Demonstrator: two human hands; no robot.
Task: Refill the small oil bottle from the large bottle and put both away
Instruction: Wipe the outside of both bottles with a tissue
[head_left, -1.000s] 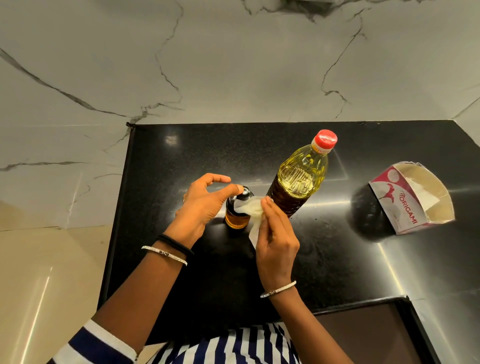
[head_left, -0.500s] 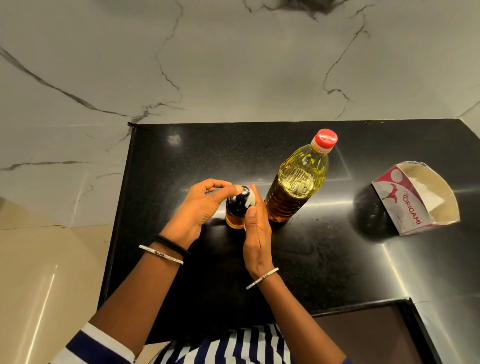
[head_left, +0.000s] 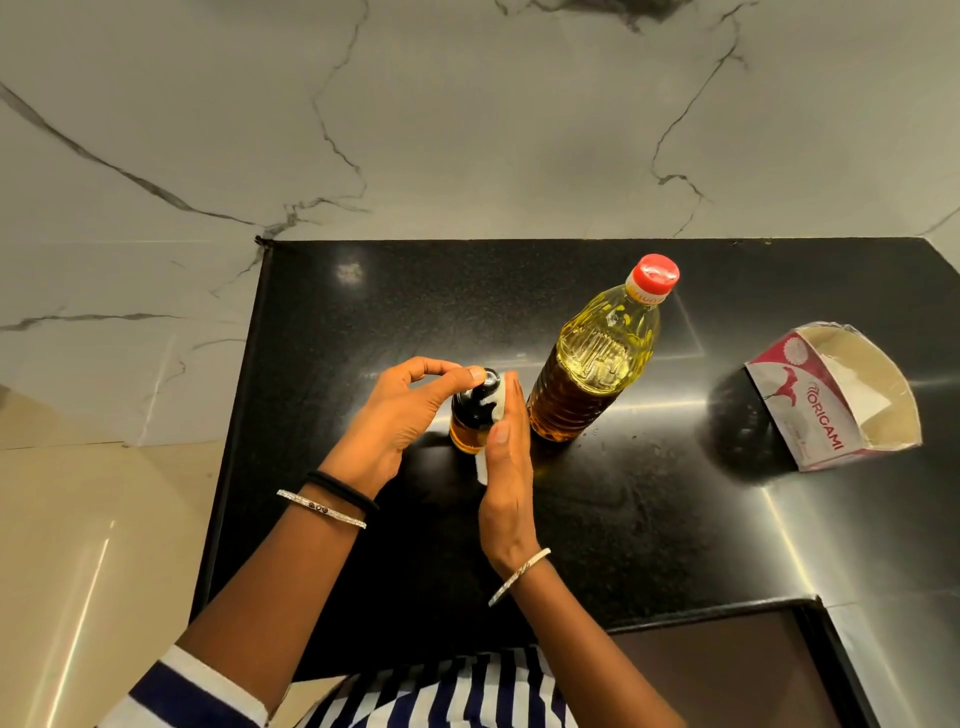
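The small oil bottle (head_left: 470, 418), dark with amber oil at its base, stands upright on the black counter (head_left: 649, 545). My left hand (head_left: 400, 415) pinches its black cap from the left with thumb and fingertips. My right hand (head_left: 506, 467) presses a white tissue (head_left: 496, 402) flat against the bottle's right side. The large oil bottle (head_left: 592, 374), clear plastic with yellow oil and a red cap, stands upright just right of the small one, capped and untouched.
An open Origami tissue box (head_left: 826, 400) lies at the right of the counter. A marble wall (head_left: 467, 114) rises behind. The counter's left edge drops to a beige floor (head_left: 78, 545). A recessed dark panel (head_left: 727, 670) sits at the near right.
My right hand has turned from a loose hold of the hanging tissue to pressing it flat against the small bottle's side. My left hand has stayed on the cap.
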